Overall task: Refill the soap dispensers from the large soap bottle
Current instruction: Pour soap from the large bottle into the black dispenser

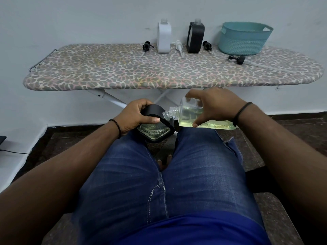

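- Your left hand [136, 117] grips the black dispenser [155, 128] over your knees, steadying its neck.
- Your right hand [212, 106], fingers curled, tips the large soap bottle [191, 115] toward that dispenser to pour.

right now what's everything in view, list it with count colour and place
large soap bottle: 1, clear with yellow soap, tilted in right hand
held dispenser: 1, black sleeve, in left hand over lap
dispensers on board: 2, white and black, upright at back
pumps: 4, three black, one white, lying on board
basket: 1, teal, board's right
ironing board: 1, patterned cover
left hand: grips dispenser
right hand: grips bottle
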